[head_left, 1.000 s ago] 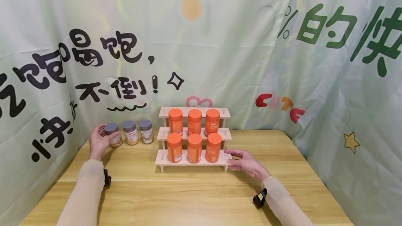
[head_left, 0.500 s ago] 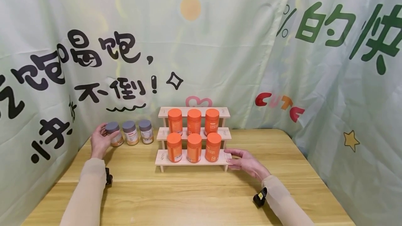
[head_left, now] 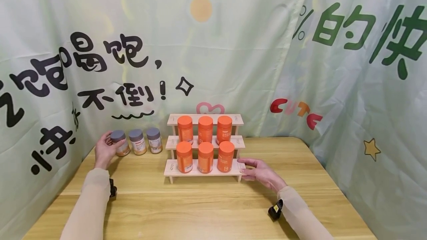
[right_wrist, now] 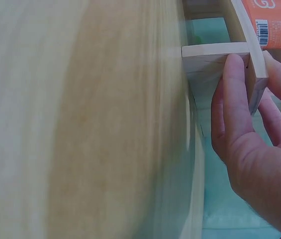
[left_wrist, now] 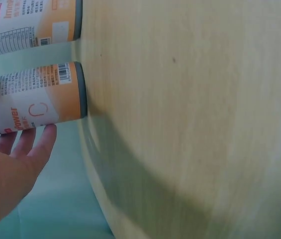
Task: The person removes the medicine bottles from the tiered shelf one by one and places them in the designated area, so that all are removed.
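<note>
My left hand (head_left: pixel 104 152) holds the leftmost of three grey-lidded supplement jars (head_left: pixel 123 149), at the back left of the table. In the left wrist view this white-and-orange jar (left_wrist: pixel 41 94) stands on the wood, thumb on one side and fingers on the other. At the right end of a three-tier wooden display stand (head_left: pixel 172 167), my right hand (head_left: pixel 263 175) grips the lowest step. The right wrist view shows fingers under the step's board (right_wrist: pixel 212 52) and against its leg, others over the top. Orange jars (head_left: pixel 205 158) stand in two rows of three on the lower two tiers.
Two more grey-lidded jars, a middle one (head_left: pixel 138 146) and a right one (head_left: pixel 155 145), stand between my left hand and the stand. Behind the wooden table (head_left: pixel 200 210) hangs a printed pale green curtain (head_left: pixel 233 66), which also runs along both sides.
</note>
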`<action>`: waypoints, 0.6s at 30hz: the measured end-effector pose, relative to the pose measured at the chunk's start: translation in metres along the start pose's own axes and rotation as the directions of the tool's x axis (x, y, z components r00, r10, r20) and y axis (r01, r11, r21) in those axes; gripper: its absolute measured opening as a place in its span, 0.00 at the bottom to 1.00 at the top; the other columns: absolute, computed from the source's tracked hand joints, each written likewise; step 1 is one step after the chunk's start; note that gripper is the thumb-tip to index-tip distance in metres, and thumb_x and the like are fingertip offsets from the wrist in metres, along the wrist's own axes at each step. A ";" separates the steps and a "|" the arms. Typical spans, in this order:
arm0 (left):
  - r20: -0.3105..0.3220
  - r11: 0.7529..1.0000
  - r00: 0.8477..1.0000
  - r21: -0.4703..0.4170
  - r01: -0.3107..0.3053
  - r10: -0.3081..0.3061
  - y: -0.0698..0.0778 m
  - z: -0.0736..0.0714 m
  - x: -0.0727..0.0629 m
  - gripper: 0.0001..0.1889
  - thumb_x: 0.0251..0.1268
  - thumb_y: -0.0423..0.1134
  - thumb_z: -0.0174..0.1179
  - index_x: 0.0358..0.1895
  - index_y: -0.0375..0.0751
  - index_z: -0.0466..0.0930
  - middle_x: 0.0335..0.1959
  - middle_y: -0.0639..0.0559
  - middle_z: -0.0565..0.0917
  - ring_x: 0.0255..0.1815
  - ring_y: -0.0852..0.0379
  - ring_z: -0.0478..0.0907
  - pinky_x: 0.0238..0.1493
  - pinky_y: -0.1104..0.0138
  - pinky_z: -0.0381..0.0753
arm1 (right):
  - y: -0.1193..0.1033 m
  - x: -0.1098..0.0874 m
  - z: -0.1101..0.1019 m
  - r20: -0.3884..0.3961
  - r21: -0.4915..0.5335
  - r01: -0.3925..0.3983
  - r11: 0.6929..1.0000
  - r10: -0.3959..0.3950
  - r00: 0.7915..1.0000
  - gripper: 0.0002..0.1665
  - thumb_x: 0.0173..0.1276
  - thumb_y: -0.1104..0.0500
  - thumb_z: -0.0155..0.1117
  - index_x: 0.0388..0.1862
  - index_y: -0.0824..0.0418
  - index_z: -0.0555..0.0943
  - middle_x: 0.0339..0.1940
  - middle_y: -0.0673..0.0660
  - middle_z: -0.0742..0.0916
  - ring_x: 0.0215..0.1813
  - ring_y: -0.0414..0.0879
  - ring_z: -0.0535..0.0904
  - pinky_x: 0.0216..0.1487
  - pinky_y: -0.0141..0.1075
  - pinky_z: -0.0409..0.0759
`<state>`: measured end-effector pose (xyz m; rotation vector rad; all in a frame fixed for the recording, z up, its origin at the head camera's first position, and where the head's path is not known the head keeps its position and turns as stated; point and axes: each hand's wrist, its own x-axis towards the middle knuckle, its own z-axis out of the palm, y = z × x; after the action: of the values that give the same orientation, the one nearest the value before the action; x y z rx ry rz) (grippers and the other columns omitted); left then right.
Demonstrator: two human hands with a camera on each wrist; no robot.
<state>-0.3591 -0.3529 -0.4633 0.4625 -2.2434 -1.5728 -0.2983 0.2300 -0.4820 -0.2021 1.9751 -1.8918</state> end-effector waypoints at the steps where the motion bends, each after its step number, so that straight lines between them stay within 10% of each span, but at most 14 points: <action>1: 0.005 1.000 1.000 -0.005 0.003 -0.003 0.000 0.000 0.000 0.41 0.62 0.41 0.67 0.76 0.42 0.56 0.73 0.35 0.64 0.71 0.38 0.65 0.71 0.48 0.66 | 0.000 0.000 0.000 0.000 -0.002 0.001 1.000 -0.001 1.000 0.31 0.69 0.67 0.62 0.70 0.69 0.68 0.70 0.70 0.69 0.48 0.45 0.84 0.54 0.44 0.83; 18: -0.193 0.996 0.981 -0.084 0.008 -0.024 0.024 -0.007 -0.009 0.36 0.56 0.52 0.71 0.68 0.50 0.71 0.68 0.48 0.73 0.66 0.51 0.68 0.67 0.59 0.67 | -0.001 -0.001 0.001 0.000 -0.004 0.005 1.000 -0.005 1.000 0.31 0.69 0.67 0.62 0.70 0.69 0.68 0.71 0.70 0.68 0.48 0.45 0.84 0.53 0.43 0.84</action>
<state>-0.3493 -0.3469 -0.4389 0.5853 -2.0260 -1.5508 -0.2977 0.2293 -0.4807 -0.2090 1.9798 -1.8917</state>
